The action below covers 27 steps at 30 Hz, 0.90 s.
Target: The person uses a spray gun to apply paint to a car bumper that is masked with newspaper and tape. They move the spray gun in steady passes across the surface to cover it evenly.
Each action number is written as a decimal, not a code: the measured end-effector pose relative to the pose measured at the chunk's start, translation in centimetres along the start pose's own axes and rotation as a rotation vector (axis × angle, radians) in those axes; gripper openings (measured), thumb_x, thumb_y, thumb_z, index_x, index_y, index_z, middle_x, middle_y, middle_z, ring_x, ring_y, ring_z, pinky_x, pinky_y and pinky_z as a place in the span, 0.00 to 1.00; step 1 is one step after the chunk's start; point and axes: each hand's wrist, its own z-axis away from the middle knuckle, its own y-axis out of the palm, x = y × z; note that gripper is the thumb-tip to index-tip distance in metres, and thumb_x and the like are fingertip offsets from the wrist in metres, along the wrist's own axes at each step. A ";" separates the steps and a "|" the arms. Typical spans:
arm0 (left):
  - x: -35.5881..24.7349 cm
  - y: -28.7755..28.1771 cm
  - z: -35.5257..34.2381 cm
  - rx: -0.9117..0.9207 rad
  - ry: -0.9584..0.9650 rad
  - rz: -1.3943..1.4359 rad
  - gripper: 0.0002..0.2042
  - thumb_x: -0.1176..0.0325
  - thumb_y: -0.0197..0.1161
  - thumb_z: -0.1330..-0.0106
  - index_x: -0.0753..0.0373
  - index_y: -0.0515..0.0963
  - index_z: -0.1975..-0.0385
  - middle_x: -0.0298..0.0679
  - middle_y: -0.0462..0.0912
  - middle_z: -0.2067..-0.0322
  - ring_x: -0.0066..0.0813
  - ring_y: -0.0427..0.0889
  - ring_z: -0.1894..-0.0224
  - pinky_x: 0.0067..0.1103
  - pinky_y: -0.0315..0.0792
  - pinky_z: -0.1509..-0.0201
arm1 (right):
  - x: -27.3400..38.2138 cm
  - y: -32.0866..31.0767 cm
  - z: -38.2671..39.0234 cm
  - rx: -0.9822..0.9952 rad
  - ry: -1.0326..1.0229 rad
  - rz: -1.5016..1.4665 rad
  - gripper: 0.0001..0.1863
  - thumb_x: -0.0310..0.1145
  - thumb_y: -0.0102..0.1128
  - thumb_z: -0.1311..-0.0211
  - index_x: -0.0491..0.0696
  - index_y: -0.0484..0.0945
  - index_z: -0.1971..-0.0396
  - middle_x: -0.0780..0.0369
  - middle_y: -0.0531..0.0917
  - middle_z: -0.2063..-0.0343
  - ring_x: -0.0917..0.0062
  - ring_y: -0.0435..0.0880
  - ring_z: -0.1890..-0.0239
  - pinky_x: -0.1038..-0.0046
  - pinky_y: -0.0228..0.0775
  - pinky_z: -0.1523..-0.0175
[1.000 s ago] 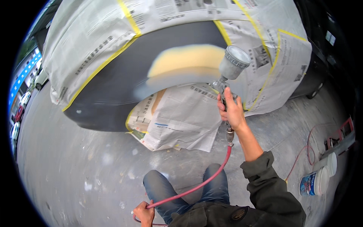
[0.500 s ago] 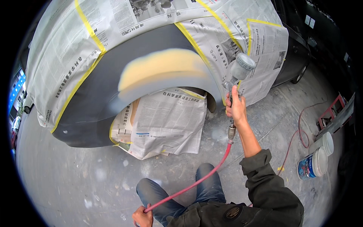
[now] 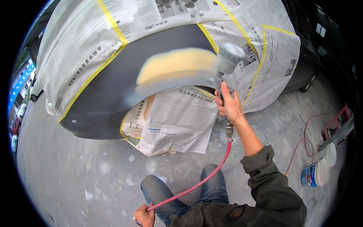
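Observation:
My right hand (image 3: 228,104) grips a silver spray gun (image 3: 224,66) with a round cup on top, its nozzle pointing left at a car's wheel-arch panel (image 3: 109,90). The panel is dark grey with a yellow-beige filler patch (image 3: 176,64) over the arch. Newspaper (image 3: 72,45) held by yellow tape masks the bodywork around it, and another sheet (image 3: 177,121) covers the wheel. A red air hose (image 3: 196,181) runs from the gun's handle down to my left hand (image 3: 144,216), which is closed around it beside my knee.
Two white plastic buckets (image 3: 317,172) stand on the concrete floor at the right, next to a thin red cable (image 3: 302,143) and a red metal frame (image 3: 338,126). Parked cars (image 3: 22,102) show far left. Grey, paint-flecked floor (image 3: 75,178) spreads at the lower left.
The spray gun and my right hand have swung back left, toward the filler patch, after moving right half a second ago. My left hand keeps its hold on the hose.

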 end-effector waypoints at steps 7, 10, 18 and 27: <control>1.5 -0.2 0.2 0.011 0.013 0.005 0.19 0.63 0.75 0.52 0.65 0.70 0.90 0.46 0.71 0.91 0.47 0.72 0.88 0.33 0.64 0.81 | 0.6 4.4 0.1 0.129 -0.010 0.059 0.31 0.66 0.48 0.35 0.47 0.69 0.72 0.71 0.64 0.84 0.90 0.56 0.87 0.82 0.47 0.83; 2.4 -0.1 0.4 0.003 0.006 0.018 0.19 0.63 0.75 0.53 0.64 0.70 0.91 0.46 0.71 0.91 0.47 0.71 0.88 0.33 0.63 0.81 | 1.0 6.5 0.3 0.190 -0.019 0.091 0.31 0.65 0.48 0.35 0.46 0.69 0.72 0.71 0.64 0.84 0.90 0.57 0.87 0.82 0.48 0.83; 3.0 -0.3 1.3 -0.009 -0.042 0.014 0.19 0.63 0.75 0.53 0.63 0.70 0.91 0.45 0.71 0.91 0.45 0.71 0.88 0.33 0.63 0.82 | 1.3 11.1 0.5 0.352 -0.029 0.169 0.32 0.65 0.47 0.34 0.46 0.69 0.73 0.71 0.65 0.84 0.89 0.58 0.87 0.82 0.49 0.83; 1.3 -1.0 1.1 -0.013 -0.030 0.059 0.19 0.64 0.76 0.54 0.63 0.69 0.91 0.44 0.70 0.91 0.43 0.70 0.88 0.31 0.63 0.82 | 3.0 12.2 -0.4 0.404 -0.025 0.139 0.30 0.64 0.44 0.32 0.47 0.70 0.69 0.71 0.65 0.84 0.90 0.56 0.88 0.82 0.47 0.83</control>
